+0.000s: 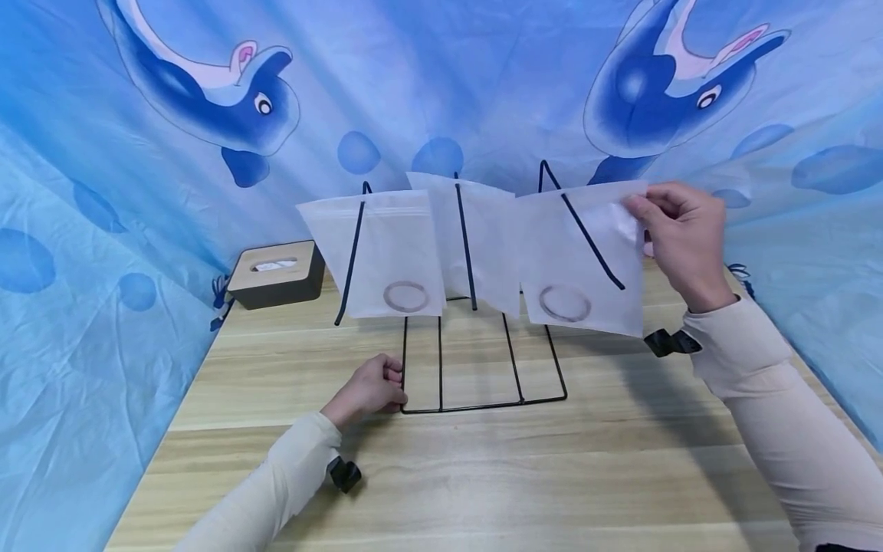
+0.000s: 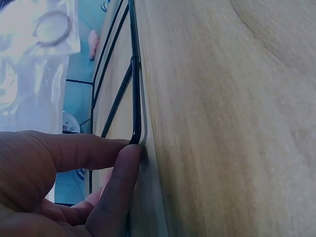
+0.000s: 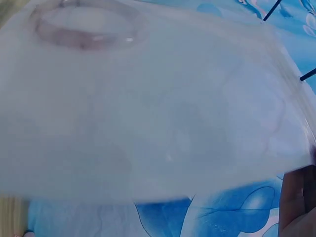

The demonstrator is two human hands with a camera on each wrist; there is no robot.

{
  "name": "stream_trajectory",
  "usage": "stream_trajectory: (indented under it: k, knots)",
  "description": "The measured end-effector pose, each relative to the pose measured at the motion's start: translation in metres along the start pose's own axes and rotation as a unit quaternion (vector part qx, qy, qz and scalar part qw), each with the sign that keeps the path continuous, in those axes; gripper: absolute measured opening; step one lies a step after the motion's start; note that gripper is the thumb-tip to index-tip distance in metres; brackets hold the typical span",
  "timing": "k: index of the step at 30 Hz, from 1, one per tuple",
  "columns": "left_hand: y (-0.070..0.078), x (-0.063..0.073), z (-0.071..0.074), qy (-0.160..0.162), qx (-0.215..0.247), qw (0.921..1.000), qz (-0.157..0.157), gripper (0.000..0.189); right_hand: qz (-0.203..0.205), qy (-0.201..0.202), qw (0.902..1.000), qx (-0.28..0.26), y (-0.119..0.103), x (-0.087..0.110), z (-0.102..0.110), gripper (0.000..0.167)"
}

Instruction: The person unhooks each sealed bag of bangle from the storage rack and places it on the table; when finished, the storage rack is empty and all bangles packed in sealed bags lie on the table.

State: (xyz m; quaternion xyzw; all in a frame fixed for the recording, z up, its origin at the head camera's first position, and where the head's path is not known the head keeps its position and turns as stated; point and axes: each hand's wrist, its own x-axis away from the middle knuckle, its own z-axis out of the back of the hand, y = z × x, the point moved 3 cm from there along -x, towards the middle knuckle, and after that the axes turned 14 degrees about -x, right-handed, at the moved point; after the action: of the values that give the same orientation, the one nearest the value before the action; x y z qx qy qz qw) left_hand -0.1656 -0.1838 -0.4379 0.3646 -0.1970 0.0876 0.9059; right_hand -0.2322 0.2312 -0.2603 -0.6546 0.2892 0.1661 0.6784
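A black wire rack (image 1: 476,407) stands on the table, its three long prongs sloping forward and down. My left hand (image 1: 369,387) pinches the front left corner of its base; the left wrist view shows thumb and finger meeting on the wire (image 2: 137,98). My right hand (image 1: 686,234) pinches the top right corner of a translucent zip bag (image 1: 552,253) threaded on the right prong. A pale bangle (image 3: 74,38) lies low inside this bag, which fills most of the right wrist view. Similar bags hang from the left prong (image 1: 355,253) and middle prong (image 1: 465,245); the left one also shows a bangle (image 1: 405,310).
A tissue box (image 1: 276,287) with a wooden top sits at the table's back left. Behind the table hangs a blue curtain (image 1: 441,69) printed with dolphins. Wood-grain tabletop (image 1: 469,483) extends in front of the rack.
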Motion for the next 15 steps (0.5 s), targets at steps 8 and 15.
stream_trajectory:
  k: [8,15]
  knots:
    - [0.004,0.002,0.003,0.001,-0.022,0.9996,-0.019,0.051,0.0,0.025,0.9988,-0.042,-0.005,0.018,0.009,0.011]
    - [0.01,0.0,-0.001,0.011,-0.1,0.9928,-0.064,0.039,-0.007,0.02,0.9878,-0.154,-0.01,0.03,0.014,0.019]
